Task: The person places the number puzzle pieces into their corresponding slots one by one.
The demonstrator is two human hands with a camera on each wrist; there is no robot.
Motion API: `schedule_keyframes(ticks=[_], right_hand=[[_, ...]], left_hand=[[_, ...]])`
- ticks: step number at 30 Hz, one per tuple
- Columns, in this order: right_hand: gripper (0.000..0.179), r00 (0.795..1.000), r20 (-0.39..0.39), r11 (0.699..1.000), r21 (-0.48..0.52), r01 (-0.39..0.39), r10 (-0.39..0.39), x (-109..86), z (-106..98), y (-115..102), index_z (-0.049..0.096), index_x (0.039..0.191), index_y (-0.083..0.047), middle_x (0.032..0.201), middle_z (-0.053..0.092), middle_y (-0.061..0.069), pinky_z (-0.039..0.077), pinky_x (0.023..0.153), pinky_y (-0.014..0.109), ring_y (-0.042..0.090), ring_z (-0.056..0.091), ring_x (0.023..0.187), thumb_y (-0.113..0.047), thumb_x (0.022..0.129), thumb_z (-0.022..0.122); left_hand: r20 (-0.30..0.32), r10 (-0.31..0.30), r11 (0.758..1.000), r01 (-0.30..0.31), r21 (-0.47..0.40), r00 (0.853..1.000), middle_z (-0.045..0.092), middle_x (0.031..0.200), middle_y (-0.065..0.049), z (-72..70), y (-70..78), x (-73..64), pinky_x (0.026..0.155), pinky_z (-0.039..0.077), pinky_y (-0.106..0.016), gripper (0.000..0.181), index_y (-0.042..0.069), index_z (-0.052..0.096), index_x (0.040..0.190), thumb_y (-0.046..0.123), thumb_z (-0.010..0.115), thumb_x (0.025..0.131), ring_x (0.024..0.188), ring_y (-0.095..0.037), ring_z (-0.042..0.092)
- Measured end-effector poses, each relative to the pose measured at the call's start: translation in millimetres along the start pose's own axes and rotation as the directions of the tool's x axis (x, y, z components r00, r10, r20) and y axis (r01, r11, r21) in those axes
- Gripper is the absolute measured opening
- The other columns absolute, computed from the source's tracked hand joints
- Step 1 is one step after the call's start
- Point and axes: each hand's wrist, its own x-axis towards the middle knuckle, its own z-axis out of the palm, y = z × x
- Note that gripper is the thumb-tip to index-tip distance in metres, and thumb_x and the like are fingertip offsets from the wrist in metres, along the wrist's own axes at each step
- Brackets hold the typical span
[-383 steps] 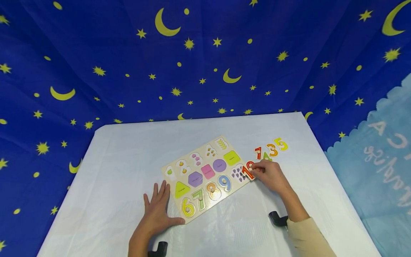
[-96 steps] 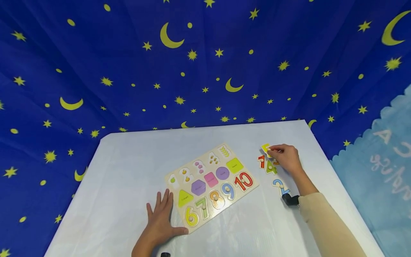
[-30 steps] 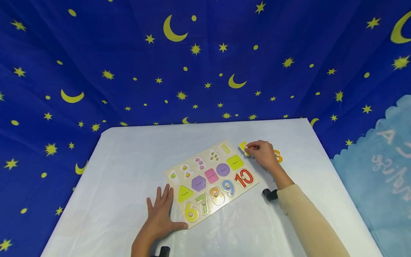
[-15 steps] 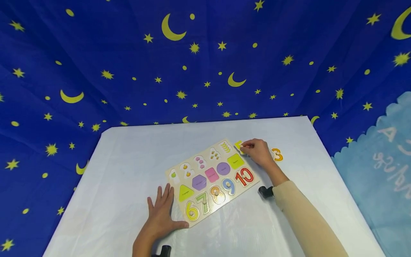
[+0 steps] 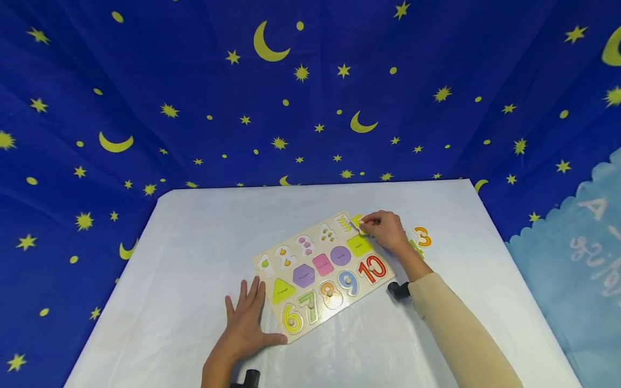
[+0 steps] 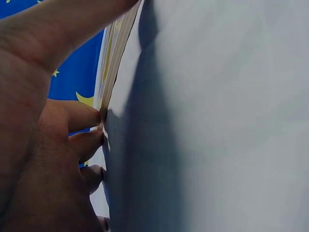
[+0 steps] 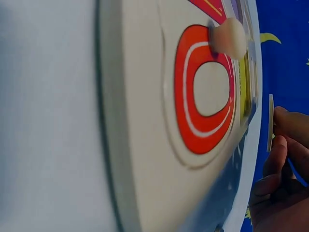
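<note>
My right hand [image 5: 388,231] pinches a yellow number 5 puzzle piece [image 5: 357,220] between thumb and fingers, over the upper right corner of a wooden number puzzle board [image 5: 363,290]. The piece overlaps the banana-printed slot [image 5: 343,222]. Seen edge-on in the right wrist view, the piece [image 7: 270,123] stands tilted in the fingertips. My left hand [image 5: 245,326] lies with fingers spread, its fingertips and thumb against the board's left edge. Knobbed pieces 6, 7, 8, 9 and a red 10 [image 5: 372,268] sit in the bottom row. Fruit pictures show in the top-row slots.
An orange 3 [image 5: 422,236] lies on the white table [image 5: 204,231] to the right of the board, with a green 4 [image 5: 416,249] partly hidden by the right wrist. Black wrist-worn devices [image 5: 399,291] jut out by both wrists. A blue star-patterned cloth [image 5: 315,108] hangs behind.
The red 10 has gone from the right hand into its slot. Later that hand took the yellow 5 from the loose numbers and carried it left onto the board's corner. The left hand stays put.
</note>
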Motion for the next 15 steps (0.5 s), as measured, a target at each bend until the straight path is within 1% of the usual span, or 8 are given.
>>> schedule_keyframes(ticks=[5,8,12,15], right_hand=[[0.020,0.999,-0.015,1.000,0.004,0.031,-0.031,2.8,6.9,-2.3,0.074,0.097,-0.009,0.085,0.064,0.005,0.047,0.066,0.033,0.020,0.056,0.076,-0.025,0.085,0.074],[0.020,0.999,-0.009,0.999,0.007,0.042,-0.042,5.0,11.3,-3.2,0.074,0.097,-0.009,0.085,0.064,0.005,0.047,0.068,0.033,0.020,0.056,0.077,-0.025,0.085,0.074],[0.020,0.999,0.014,0.999,0.013,0.039,-0.039,7.9,16.1,-4.8,0.074,0.098,-0.009,0.088,0.063,0.005,0.047,0.071,0.033,0.020,0.056,0.080,-0.025,0.085,0.073],[0.020,0.999,0.009,0.999,0.008,0.034,-0.034,10.6,18.6,-5.7,0.074,0.097,-0.009,0.088,0.063,0.004,0.047,0.071,0.033,0.020,0.055,0.080,-0.025,0.085,0.074]], left_hand=[[0.005,-0.001,1.000,0.001,-0.001,1.000,0.006,0.160,-0.008,0.4,-0.2,-0.2,0.106,-0.014,-0.063,0.143,0.010,0.016,0.154,0.079,0.075,0.043,0.144,-0.034,-0.008],[0.006,-0.005,1.000,0.005,0.002,1.000,0.006,0.160,-0.008,1.0,-0.4,0.1,0.106,-0.014,-0.063,0.144,0.010,0.016,0.154,0.079,0.075,0.043,0.145,-0.033,-0.008],[0.008,-0.011,1.000,0.011,0.004,1.000,0.005,0.160,-0.008,1.4,-0.4,0.1,0.106,-0.015,-0.062,0.144,0.011,0.016,0.154,0.079,0.075,0.042,0.145,-0.032,-0.009],[0.007,-0.011,1.000,0.011,0.000,1.000,0.006,0.160,-0.008,1.8,-0.8,0.4,0.106,-0.015,-0.062,0.144,0.011,0.016,0.154,0.079,0.075,0.042,0.145,-0.033,-0.009]])
